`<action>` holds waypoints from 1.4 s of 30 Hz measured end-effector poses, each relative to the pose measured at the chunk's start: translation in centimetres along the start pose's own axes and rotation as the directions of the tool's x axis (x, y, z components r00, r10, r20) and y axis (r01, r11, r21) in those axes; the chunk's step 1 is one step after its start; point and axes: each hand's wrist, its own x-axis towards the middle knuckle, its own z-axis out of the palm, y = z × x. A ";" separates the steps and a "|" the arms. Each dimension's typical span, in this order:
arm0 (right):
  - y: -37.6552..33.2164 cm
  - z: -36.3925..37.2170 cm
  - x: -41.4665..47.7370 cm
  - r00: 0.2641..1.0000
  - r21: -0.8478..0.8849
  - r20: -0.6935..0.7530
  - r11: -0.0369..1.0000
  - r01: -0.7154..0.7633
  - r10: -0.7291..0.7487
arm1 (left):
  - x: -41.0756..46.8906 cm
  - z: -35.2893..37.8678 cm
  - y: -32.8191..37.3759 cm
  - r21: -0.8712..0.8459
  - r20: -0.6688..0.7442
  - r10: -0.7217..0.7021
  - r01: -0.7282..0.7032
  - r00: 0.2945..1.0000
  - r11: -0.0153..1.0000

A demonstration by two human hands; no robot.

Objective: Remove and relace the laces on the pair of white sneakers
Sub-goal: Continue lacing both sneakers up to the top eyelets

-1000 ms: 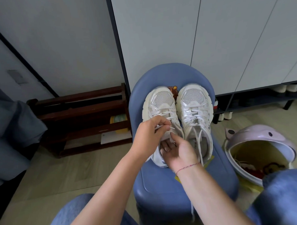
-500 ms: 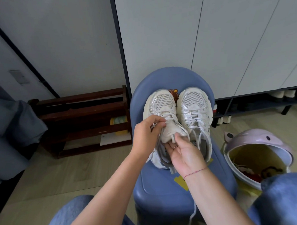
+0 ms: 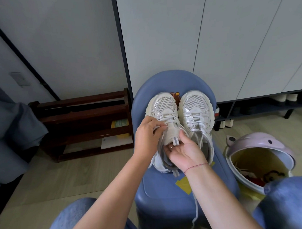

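Two white sneakers stand side by side, toes away from me, on a blue stool (image 3: 187, 192). On the left sneaker (image 3: 163, 107), my left hand (image 3: 148, 137) pinches the white lace (image 3: 171, 118) at its left eyelets. My right hand (image 3: 185, 151) holds that shoe's tongue, thumb on top and fingers inside the opening. The right sneaker (image 3: 195, 109) is laced, and its loose lace end (image 3: 195, 214) hangs down over the stool's front.
A dark wooden rack (image 3: 89, 121) stands on the floor to the left. A lilac bin (image 3: 261, 155) with its lid open sits at the right. White cabinet doors (image 3: 230, 43) rise behind the stool. My knees in blue jeans flank the stool.
My right hand has shifted from the shoe's heel opening to gripping the tongue. My left hand keeps pinching the lace and has pulled it slightly left.
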 end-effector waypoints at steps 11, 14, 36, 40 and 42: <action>-0.5 -0.9 -0.2 0.997 -0.064 0.065 0.998 -0.025 0.029 | 0.5 -0.5 0.1 0.094 0.076 0.005 -0.012 0.997 0.996; -0.6 -1.2 -0.2 0.997 -0.082 0.078 0.996 -0.022 0.029 | 0.6 -0.3 0.1 0.101 0.077 0.008 -0.016 0.997 0.995; -0.2 -1.2 0.5 0.994 -0.042 0.064 0.996 -0.081 0.083 | 0.9 -2.0 0.8 -0.059 0.205 -0.221 0.237 0.954 0.970; -0.2 -1.3 0.8 0.995 -0.032 0.041 0.996 -0.087 0.088 | 0.7 0.0 1.5 0.025 0.149 -0.166 0.164 0.975 0.986; -0.2 -1.3 0.9 0.996 -0.010 0.037 0.996 -0.086 0.086 | 0.4 0.9 1.7 0.069 0.106 -0.174 0.167 0.979 0.983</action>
